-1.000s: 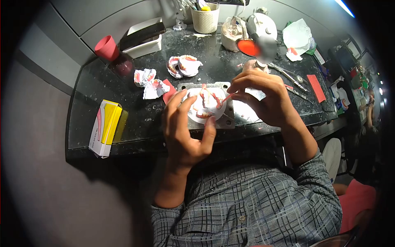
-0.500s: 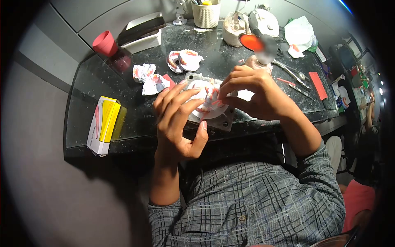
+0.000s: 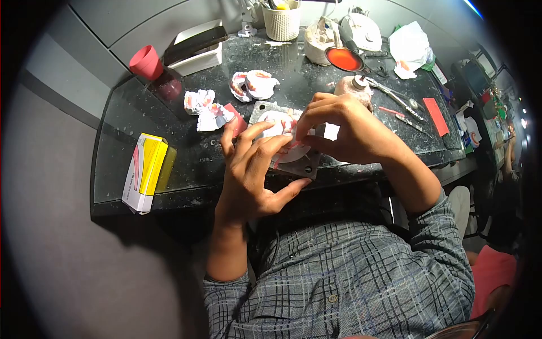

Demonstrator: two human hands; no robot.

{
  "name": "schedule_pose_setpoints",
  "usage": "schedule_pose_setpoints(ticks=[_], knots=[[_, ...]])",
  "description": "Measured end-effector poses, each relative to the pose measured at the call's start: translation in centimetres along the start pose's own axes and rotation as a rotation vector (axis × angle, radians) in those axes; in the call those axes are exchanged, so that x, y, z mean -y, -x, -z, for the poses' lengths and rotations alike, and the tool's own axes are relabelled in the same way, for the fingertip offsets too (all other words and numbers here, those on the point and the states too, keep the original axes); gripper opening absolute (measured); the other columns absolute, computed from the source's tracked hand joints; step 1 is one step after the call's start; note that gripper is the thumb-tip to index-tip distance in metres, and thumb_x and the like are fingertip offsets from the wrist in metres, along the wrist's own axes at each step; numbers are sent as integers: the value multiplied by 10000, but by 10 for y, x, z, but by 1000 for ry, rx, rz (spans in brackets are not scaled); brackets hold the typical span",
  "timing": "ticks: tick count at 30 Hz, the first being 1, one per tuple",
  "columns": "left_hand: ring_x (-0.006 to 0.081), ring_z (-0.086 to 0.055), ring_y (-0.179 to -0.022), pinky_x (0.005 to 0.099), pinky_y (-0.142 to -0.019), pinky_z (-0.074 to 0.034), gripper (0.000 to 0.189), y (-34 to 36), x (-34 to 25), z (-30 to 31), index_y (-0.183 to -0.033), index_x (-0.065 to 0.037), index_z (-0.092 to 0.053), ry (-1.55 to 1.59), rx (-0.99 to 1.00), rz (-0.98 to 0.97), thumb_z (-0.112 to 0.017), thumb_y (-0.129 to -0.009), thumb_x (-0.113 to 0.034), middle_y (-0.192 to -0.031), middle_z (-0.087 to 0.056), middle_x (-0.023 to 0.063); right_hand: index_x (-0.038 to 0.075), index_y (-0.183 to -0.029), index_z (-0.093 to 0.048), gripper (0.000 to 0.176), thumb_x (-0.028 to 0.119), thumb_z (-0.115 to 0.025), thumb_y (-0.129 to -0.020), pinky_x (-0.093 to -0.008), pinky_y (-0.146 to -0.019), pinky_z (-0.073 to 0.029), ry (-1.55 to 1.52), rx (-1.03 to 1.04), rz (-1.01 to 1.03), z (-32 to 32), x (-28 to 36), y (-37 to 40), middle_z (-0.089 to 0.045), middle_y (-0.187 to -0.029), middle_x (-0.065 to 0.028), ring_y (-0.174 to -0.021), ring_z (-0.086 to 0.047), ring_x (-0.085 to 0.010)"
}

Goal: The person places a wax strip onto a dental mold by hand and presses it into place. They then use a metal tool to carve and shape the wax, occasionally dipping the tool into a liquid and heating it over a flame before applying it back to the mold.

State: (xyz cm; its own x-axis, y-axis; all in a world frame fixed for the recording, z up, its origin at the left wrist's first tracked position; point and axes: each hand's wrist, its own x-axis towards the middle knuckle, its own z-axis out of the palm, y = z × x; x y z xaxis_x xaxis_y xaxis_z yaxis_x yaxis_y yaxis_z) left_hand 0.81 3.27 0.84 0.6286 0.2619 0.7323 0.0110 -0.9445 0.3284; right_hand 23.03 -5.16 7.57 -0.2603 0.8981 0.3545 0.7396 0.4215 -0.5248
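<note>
Left hand (image 3: 248, 175): opens wide, with fingers arched over the left side of the white disc (image 3: 297, 155) and thumb stretched toward the front edge of the metal plate (image 3: 296, 170).
Right hand (image 3: 353, 127): reaches in over the right side of the disc, thumb and forefinger brought close together; cannot tell about any small piece between the tips.
White disc: lies on the metal plate between both hands, partly covered by fingers.
Pink pieces (image 3: 293, 125): sit on the disc, probably in more than one bit, though half hidden and in shade.
Metal plate: rests flat near the front edge of the black table (image 3: 186, 161).
Tooth models: stand behind and to the left, one pair (image 3: 199, 101) near the left pink sheet (image 3: 236, 116), another pair (image 3: 261, 83) farther back.
Box (image 3: 145, 172): lies at the table's left, yellow and white.
Cup (image 3: 147, 63): stands at back left, near the white tray (image 3: 197, 68).
Jar (image 3: 353, 90): stands just behind the right hand, near the red-faced pan (image 3: 344, 59).
Right pink sheet (image 3: 436, 117): lies beyond the metal tools (image 3: 398, 99).
</note>
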Motion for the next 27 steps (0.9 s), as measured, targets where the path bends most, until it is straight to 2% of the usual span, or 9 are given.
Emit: schedule_pose_setpoints(ticks=[2,4,7,11,13,20,22,27], knots=[[313,-597,-1234,606,-1159,-250,678,0,-1,-1,-1213,-72,-628,-2,1,1,-915,-681,-380,-1143,-697,63,70,-879,-743,129,8,-792,-777,-381,-789,-528,16,16,-22,0,2,-1,-753,-918,-47,-867,-657,-243],[312,-624,-1214,596,-1164,-301,744,0,-2,0,-1227,-83,-627,-24,-10,6,-957,-625,-371,-1121,-734,40,44,-889,-743,105,28,-742,-785,-397,-807,-554,-11,25,-46,0,3,-3,-733,-877,-102,-890,-668,-289],[287,-609,-1219,625,-1167,-263,676,1,0,-3,-1199,-70,-626,13,-29,-7,-930,-676,-373,-1140,-690,41,39,-884,-738,100,41,-731,-784,-409,-824,-551,6,22,-67,-3,4,-4,-733,-890,-115,-919,-673,-312],[279,-621,-1198,627,-1166,-278,685,2,1,-4,-1196,-69,-627,-1,-19,-25,-938,-665,-369,-1125,-684,36,30,-880,-739,102,51,-725,-781,-428,-823,-551,-18,1,-85,-6,3,-3,-734,-887,-134,-922,-681,-340],[274,-630,-1177,625,-1168,-284,682,2,1,-3,-1189,-67,-629,-7,-13,-16,-938,-662,-371,-1116,-680,39,15,-882,-738,103,55,-717,-790,-425,-793,-562,-25,-12,-98,-8,3,-4,-734,-866,-151,-872,-700,-350],[275,-616,-1195,624,-1176,-281,735,1,-1,-4,-1238,-60,-607,9,-5,-18,-939,-661,-371,-1150,-681,58,5,-892,-758,127,70,-733,-785,-375,-731,-583,-119,-21,-235,-7,4,-4,-752,-838,-160,-784,-742,-277],[282,-607,-1214,630,-1180,-275,766,-1,-2,-5,-1271,-57,-587,45,-48,2,-936,-666,-373,-1175,-679,62,13,-895,-773,140,76,-750,-773,-366,-734,-586,-190,38,-383,-3,7,-8,-756,-833,-158,-781,-745,-249],[290,-605,-1225,638,-1178,-276,757,-1,-2,-5,-1278,-50,-583,29,-45,-4,-919,-694,-395,-1185,-675,71,14,-895,-780,149,83,-762,-764,-377,-745,-591,-104,89,-374,1,8,-16,-757,-836,-167,-785,-750,-283]])
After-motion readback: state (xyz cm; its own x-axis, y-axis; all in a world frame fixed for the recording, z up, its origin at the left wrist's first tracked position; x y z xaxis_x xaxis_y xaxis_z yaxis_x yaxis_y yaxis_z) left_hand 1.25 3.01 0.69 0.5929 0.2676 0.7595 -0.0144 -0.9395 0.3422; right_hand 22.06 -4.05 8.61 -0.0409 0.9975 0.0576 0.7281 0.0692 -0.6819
